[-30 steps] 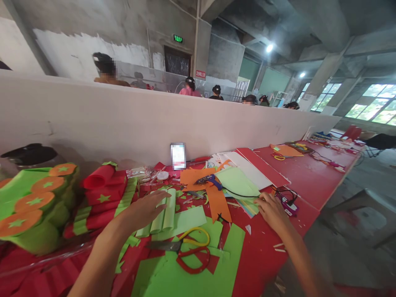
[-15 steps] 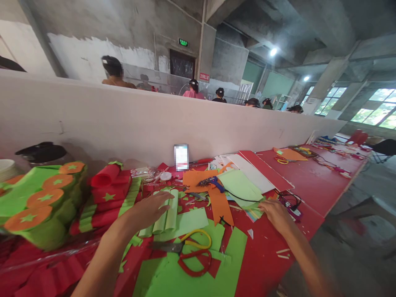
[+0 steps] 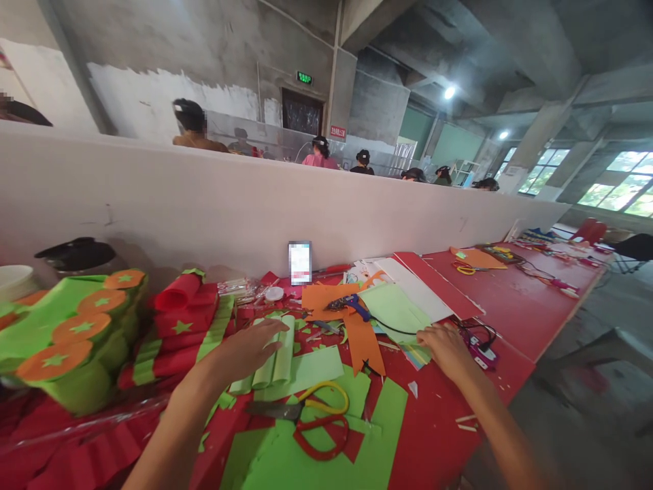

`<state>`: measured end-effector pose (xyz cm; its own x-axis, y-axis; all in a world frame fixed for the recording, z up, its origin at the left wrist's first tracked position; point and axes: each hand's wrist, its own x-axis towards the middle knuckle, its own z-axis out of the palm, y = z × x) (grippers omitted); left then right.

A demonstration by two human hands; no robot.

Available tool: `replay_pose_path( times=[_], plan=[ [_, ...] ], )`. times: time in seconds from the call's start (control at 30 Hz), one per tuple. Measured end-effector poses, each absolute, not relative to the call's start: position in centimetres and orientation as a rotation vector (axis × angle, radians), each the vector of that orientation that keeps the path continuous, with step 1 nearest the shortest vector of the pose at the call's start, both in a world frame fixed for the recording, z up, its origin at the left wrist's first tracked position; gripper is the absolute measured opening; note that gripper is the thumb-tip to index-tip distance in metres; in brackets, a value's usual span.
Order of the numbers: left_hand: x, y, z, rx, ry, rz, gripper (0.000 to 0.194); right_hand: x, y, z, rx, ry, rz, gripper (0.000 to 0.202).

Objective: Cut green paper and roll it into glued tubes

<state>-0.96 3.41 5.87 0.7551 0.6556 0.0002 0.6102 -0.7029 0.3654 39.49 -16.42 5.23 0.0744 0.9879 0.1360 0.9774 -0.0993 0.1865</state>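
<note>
My left hand (image 3: 254, 350) lies over the rolled pale green paper tubes (image 3: 283, 350), its fingers apart. My right hand (image 3: 443, 344) is at the right edge of the pale green sheets (image 3: 398, 312), with its fingers drawn together by the black cord; what they hold, if anything, is too small to tell. Between the hands a blue glue gun (image 3: 354, 305) rests on orange paper (image 3: 364, 344). Scissors with one yellow and one red handle (image 3: 322, 429) lie on bright green paper (image 3: 300, 469) in front.
Green rolls with orange star tops (image 3: 81, 327) and red rolled pieces (image 3: 186, 320) stand at the left. A phone (image 3: 300, 263) leans on the white partition (image 3: 229, 204). Orange paper and cords lie farther along the red table (image 3: 510, 292). People sit beyond the partition.
My right hand has moved slightly left, along the cord and the pale green sheets. My left hand has barely moved. The camera view has shifted a little.
</note>
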Motion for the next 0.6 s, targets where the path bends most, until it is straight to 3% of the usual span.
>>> replay_pose_path(
  times=[0.3,0.6],
  plan=[
    [-1.5,3.8,5.2,2.623,0.975,0.238,0.043,39.5,-16.4,4.1,2.250,2.066,0.359,0.030],
    [-1.2,3.7,5.6,2.607,1.000,0.192,0.045,41.0,-18.0,1.7,2.183,2.251,0.412,0.015]
  ],
)
